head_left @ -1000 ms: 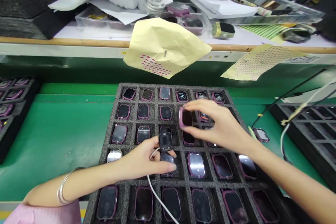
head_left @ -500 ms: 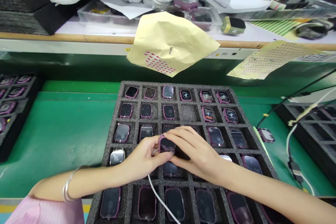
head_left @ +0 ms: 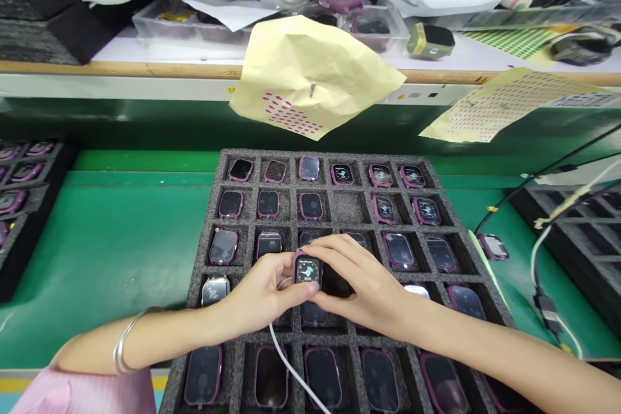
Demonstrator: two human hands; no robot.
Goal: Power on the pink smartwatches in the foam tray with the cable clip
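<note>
Both my hands meet over the middle of a black foam tray (head_left: pixel 339 208) full of purple smartwatch bodies. My left hand (head_left: pixel 264 291) pinches a small charger puck on a white cable (head_left: pixel 291 369) from below. My right hand (head_left: pixel 361 281) presses a purple watch (head_left: pixel 307 270) onto that puck, with fingers closed on the watch's edges. The watch's screen is lit and shows a round dial. One cell (head_left: pixel 347 207) in the tray's second row has no watch in it. A silver bangle (head_left: pixel 121 346) circles my left wrist.
A crumpled yellow sheet (head_left: pixel 310 74) with red stickers hangs off the shelf edge above the tray, and a second one (head_left: pixel 504 107) lies to the right. More foam trays sit at the left (head_left: pixel 24 194) and right (head_left: pixel 582 226). A loose watch (head_left: pixel 492 247) and cables (head_left: pixel 543 297) lie on the green mat.
My right hand brought a watch down from the tray's second row onto the puck in my left hand. The watch's screen was dark and has lit up.
</note>
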